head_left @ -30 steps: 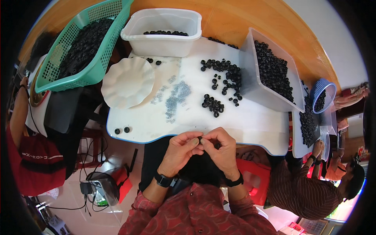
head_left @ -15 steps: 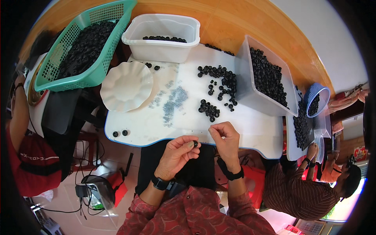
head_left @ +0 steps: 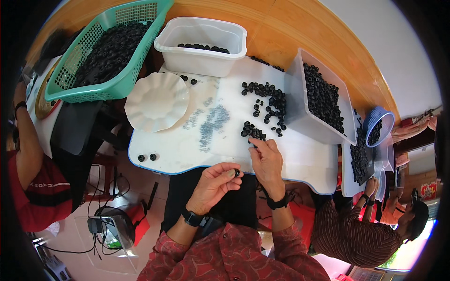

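Observation:
Just over the table's front edge, my left hand (head_left: 212,186) pinches a small black round part (head_left: 236,173), apparently with a hole in it, between thumb and fingers. My right hand (head_left: 269,167) reaches over the white table (head_left: 187,147) to the near end of a small cluster of black round parts (head_left: 253,130). Its thumb and forefinger are drawn together at those parts; whatever lies between them is too small to make out. A larger loose group of black parts (head_left: 277,100) is spread farther back.
Beyond stand a green basket (head_left: 101,93), a white tub (head_left: 194,61) and a translucent bin (head_left: 300,119), all holding black parts. A wavy-rimmed white plate (head_left: 157,100) lies left; two black parts (head_left: 147,158) sit near the edge. People (head_left: 356,229) work on both sides.
My right hand has moved forward from beside my left hand to the near cluster of black parts. The left hand still holds its part. The view has shifted slightly.

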`<action>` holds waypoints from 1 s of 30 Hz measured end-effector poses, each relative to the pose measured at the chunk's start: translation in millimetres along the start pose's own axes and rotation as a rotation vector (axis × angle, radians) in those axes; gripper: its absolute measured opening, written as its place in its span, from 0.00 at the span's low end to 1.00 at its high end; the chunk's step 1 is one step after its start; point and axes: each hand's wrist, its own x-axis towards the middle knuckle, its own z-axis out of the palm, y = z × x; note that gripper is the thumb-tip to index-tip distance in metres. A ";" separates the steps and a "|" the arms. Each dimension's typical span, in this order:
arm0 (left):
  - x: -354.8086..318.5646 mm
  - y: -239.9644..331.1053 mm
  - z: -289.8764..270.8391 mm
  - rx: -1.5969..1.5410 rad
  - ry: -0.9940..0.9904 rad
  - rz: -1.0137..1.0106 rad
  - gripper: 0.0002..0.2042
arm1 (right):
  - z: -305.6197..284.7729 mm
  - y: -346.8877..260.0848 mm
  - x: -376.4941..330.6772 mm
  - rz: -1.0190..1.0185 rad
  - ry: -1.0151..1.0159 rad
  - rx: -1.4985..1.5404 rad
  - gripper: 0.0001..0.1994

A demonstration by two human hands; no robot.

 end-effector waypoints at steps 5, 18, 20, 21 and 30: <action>-0.7 1.0 0.5 0.000 0.010 -0.005 0.11 | 5.3 4.0 -3.7 0.009 0.003 0.119 0.11; -1.2 1.6 1.4 -0.002 0.020 -0.004 0.11 | 7.8 -10.5 -1.0 -0.053 0.070 -0.024 0.06; -1.8 1.7 1.6 0.001 0.018 -0.003 0.11 | 9.0 -11.0 -2.2 -0.042 0.063 -0.021 0.05; -2.0 2.0 2.7 0.003 0.021 -0.006 0.11 | 11.2 -8.2 -2.9 -0.071 0.092 0.017 0.04; -2.6 1.7 2.6 0.013 0.018 -0.001 0.11 | 10.7 -1.7 -8.2 -0.107 0.076 -0.004 0.09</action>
